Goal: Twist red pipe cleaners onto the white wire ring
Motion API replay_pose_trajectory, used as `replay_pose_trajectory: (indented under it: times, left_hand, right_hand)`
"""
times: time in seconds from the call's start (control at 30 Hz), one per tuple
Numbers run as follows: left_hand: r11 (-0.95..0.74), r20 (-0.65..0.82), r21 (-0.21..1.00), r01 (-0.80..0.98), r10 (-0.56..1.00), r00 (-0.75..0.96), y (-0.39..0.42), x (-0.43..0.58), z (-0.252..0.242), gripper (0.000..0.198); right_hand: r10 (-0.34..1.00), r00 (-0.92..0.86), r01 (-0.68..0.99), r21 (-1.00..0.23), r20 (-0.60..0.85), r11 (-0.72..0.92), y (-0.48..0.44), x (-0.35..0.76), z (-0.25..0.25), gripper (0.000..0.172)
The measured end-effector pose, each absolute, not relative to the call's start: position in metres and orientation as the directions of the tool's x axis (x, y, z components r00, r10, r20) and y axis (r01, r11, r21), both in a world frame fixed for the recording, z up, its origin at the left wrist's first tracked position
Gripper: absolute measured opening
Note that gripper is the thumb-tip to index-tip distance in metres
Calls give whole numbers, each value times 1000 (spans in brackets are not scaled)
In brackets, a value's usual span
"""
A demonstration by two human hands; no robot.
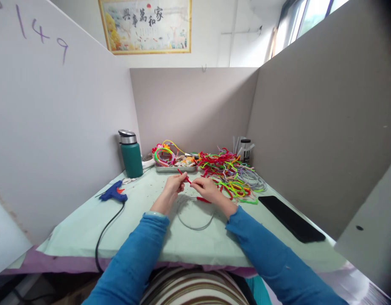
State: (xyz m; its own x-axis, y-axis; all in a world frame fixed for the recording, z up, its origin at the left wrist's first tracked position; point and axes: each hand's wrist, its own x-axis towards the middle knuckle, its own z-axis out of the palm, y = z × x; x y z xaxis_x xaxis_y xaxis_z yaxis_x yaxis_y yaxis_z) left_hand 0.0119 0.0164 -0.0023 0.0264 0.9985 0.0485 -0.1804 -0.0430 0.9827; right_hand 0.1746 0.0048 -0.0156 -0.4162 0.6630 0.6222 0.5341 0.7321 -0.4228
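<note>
Between my two hands, above the middle of the table, is a short red pipe cleaner. My left hand pinches it, and one red end sticks up past the fingers. The fingertips of my right hand close on its other end. Below the hands a grey wire ring lies on the cloth. Part of the ring is wrapped in red pipe cleaner, close under my right hand, which partly hides it.
A pile of coloured pipe cleaners lies behind my right hand. Beside it stands a metal tray of craft pieces. To the left are a green bottle and a blue glue gun with its cord. A black phone-like slab lies right.
</note>
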Motion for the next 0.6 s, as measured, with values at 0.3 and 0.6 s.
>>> replay_pose_trajectory:
  times: [0.3,0.6]
  left_hand:
    - [-91,79,945,-314,996,-51,18,6,-1,42]
    - [-133,134,991,-21,988,71,14,16,-5,41]
  right_hand:
    - [668,-371,600,-383,645,703,11,178,-21,22]
    - [730,-292,574,-497,618,651,15,180,-25,30]
